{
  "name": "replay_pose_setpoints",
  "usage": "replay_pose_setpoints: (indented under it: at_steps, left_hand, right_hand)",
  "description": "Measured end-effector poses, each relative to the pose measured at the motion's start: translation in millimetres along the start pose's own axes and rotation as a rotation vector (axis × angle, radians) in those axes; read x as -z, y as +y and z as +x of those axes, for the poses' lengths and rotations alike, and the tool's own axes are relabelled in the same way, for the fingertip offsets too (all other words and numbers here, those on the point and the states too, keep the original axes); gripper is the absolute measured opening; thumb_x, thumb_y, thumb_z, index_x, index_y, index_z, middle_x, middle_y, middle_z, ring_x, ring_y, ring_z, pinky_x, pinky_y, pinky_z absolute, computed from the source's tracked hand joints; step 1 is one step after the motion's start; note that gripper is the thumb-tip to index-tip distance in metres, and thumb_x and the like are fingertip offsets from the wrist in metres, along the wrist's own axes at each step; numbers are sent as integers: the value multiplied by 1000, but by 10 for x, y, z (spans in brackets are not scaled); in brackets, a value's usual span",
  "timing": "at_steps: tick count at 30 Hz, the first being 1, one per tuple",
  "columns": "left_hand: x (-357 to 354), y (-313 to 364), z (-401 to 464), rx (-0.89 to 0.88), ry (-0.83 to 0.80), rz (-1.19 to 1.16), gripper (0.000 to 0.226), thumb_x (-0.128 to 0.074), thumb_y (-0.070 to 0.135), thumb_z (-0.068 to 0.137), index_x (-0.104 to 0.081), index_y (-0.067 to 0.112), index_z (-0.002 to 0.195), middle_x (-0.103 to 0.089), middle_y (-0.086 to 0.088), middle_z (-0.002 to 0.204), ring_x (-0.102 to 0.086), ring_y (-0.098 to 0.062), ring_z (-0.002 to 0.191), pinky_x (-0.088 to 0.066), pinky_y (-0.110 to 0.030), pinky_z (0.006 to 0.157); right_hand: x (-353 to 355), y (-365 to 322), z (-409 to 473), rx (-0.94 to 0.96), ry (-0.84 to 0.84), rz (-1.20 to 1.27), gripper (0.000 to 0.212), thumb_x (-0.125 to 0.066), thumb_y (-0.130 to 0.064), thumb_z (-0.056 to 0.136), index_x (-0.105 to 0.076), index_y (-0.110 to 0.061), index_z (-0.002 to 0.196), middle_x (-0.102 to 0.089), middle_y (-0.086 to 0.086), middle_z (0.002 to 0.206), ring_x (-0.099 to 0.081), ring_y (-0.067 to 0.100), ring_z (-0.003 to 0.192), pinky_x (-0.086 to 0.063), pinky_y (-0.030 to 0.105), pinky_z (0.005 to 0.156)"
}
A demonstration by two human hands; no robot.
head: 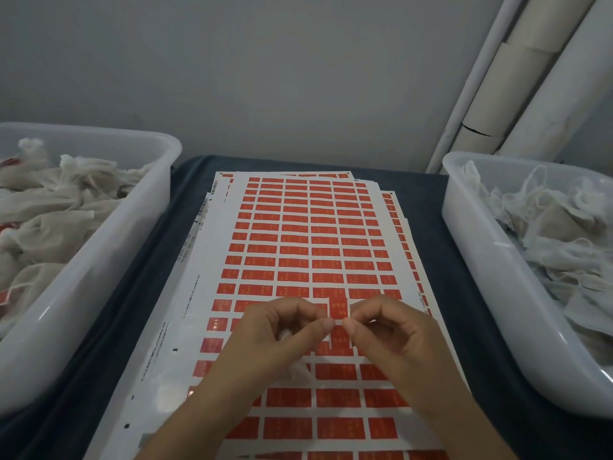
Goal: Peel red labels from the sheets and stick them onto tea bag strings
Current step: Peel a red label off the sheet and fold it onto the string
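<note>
Step in hand, by my reading: applying a peeled label. Your left hand (282, 330) and right hand (384, 327) meet fingertip to fingertip over the top sheet (298, 247), each pinching what looks like a tea bag string; a red label (338, 308) stands upright between them. Whitish gauze, probably the tea bag (297, 370), shows under your left palm.

Next move: likely fold the label shut squarely over the string.

Surface: dark cloth (156, 260). Left bin (109, 260) holds bags, some red-tagged; right bin (491, 254) holds bags showing no tags. Grey wall, pale pipes (517, 78).
</note>
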State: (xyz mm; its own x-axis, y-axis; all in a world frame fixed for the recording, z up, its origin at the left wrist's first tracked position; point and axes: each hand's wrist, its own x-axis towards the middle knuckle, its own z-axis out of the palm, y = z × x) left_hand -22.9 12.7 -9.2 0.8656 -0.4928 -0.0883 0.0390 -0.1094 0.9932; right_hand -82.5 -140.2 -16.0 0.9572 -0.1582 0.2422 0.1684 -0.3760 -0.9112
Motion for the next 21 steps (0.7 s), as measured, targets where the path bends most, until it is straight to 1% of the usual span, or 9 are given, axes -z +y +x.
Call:
replay_pose_setpoints:
  at_steps: [7,9,12,14,15,16,19,20,21]
  left_hand:
    - [1,-8,8,34,8,12,17,-67,42,57,-71,29,66,-62,10,55,-56,2,52,-42,-7,50]
    - [6,-6,8,46,0,21,6,-69,35,64,-71,30,63,-62,11,56,-56,2,53,-42,-7,50]
    - [11,-28,2,20,1,71,16,-70,23,74,-69,31,60,-61,12,56,-56,1,54,-43,-8,51]
    - [-3,-9,-9,-1,26,78,10,-69,31,69,-68,33,60,-61,13,56,-57,1,56,-43,-8,51]
    - [-11,4,-15,-9,38,64,5,-67,37,64,-68,34,61,-61,14,57,-57,1,56,-43,-8,50]
    - [-14,10,-20,-18,52,45,10,-65,42,59,-68,34,62,-62,13,58,-57,1,56,-43,-8,49]
    - [0,18,-19,14,106,-68,22,-63,47,50,-69,31,64,-67,8,62,-58,1,53,-42,-8,47]
    - [5,24,-19,25,111,-101,26,-64,49,48,-70,29,63,-67,6,62,-57,0,51,-43,-8,49]
    - [5,30,-21,39,111,-124,29,-64,51,45,-70,28,63,-67,5,63,-56,0,50,-43,-9,50]
  right_hand:
    - [32,11,3,32,-22,-45,3,-60,-36,74,-60,-33,75,-66,-21,87,-63,-1,88,-46,4,72]
    - [33,21,4,54,-23,-71,5,-63,-33,79,-59,-34,76,-65,-22,87,-62,-2,87,-46,3,72]
    - [20,31,1,69,-15,-104,11,-64,-29,81,-59,-37,75,-65,-22,90,-63,-1,88,-45,3,71]
    - [17,11,2,58,-3,-114,7,-64,-37,79,-60,-40,75,-66,-23,90,-63,-3,87,-45,2,71]
    - [26,-13,12,34,13,-110,2,-64,-39,75,-62,-40,75,-66,-25,88,-63,-4,86,-45,2,70]
    - [46,-31,24,1,52,-97,6,-63,-42,70,-63,-40,76,-67,-27,86,-63,-5,85,-45,2,68]
    - [138,-39,63,-166,282,52,29,-63,-49,63,-62,-35,88,-65,-33,86,-63,-10,84,-46,2,60]
    - [161,-44,68,-221,298,90,33,-63,-50,62,-61,-35,92,-65,-34,87,-63,-9,84,-48,4,59]
    - [162,-53,67,-264,254,104,35,-61,-51,62,-61,-35,93,-65,-34,87,-64,-8,84,-51,6,60]
